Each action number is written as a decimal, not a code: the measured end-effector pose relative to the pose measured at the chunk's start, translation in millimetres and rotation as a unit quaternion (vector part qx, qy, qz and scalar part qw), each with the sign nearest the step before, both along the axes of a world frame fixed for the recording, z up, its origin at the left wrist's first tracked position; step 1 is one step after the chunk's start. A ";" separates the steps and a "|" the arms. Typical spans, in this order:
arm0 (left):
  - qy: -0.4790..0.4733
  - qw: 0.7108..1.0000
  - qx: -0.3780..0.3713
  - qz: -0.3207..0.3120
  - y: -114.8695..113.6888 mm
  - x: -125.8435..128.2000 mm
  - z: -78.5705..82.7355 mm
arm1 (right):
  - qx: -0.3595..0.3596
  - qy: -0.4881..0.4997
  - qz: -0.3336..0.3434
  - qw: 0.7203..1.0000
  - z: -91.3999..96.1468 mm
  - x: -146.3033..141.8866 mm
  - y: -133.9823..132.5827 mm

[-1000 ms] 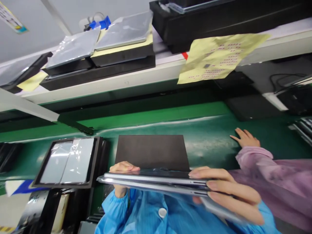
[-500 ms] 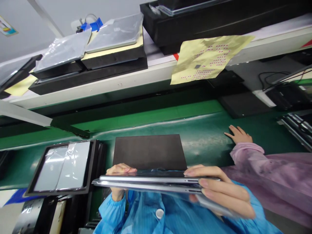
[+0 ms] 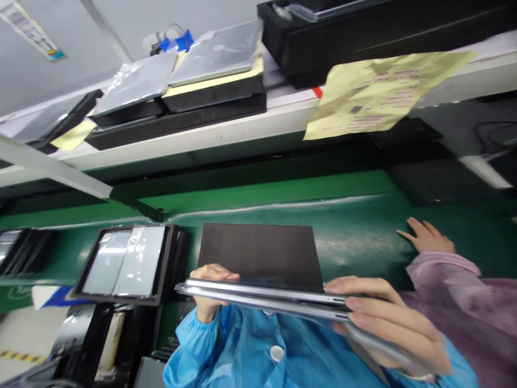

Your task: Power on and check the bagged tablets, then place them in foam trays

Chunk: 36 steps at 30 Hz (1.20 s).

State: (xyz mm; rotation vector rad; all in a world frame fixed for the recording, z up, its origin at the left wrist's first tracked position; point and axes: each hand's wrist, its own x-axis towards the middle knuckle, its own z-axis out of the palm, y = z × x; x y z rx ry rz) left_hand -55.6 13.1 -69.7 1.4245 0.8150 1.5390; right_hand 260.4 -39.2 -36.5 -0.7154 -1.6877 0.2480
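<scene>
Two thin, silver-edged tablets (image 3: 266, 291) are held edge-on in front of my blue smock, one above the other with a narrow gap. Loose clear film shows at their left end. My left hand (image 3: 212, 277) grips that end, thumb side on top. At the right end, my right hand (image 3: 396, 312) clasps both, with fingers on top and between them. A blurred grey flat piece (image 3: 383, 342) also sits in its lower fingers; its kind is unclear. Behind the tablets, a dark flat board (image 3: 258, 248) lies on the green bench mat.
At left, a black foam tray (image 3: 161, 269) holds two film-wrapped slabs. Above runs a white shelf (image 3: 226, 129) with bagged slabs (image 3: 218, 54) on black foam and a hanging yellow paper (image 3: 375, 97). A co-worker's hand (image 3: 430, 236) rests on the mat at right.
The view has swung left, so the surroundings sit farther right. The held tablets now slope down a little more toward my right hand. Both hands keep their hold.
</scene>
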 end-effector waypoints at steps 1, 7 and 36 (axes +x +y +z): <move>0.012 1.000 0.005 0.010 0.3 1.3 6.0 | 0.004 0.001 0.008 1.000 2.6 2.3 2.9; 0.244 0.958 0.127 0.077 1.7 14.9 51.9 | -0.034 -0.133 -0.020 0.990 12.4 -3.2 24.9; -0.117 0.926 -0.347 -0.095 -7.3 55.1 -127.6 | -0.208 0.304 0.033 0.929 -22.6 -32.4 14.6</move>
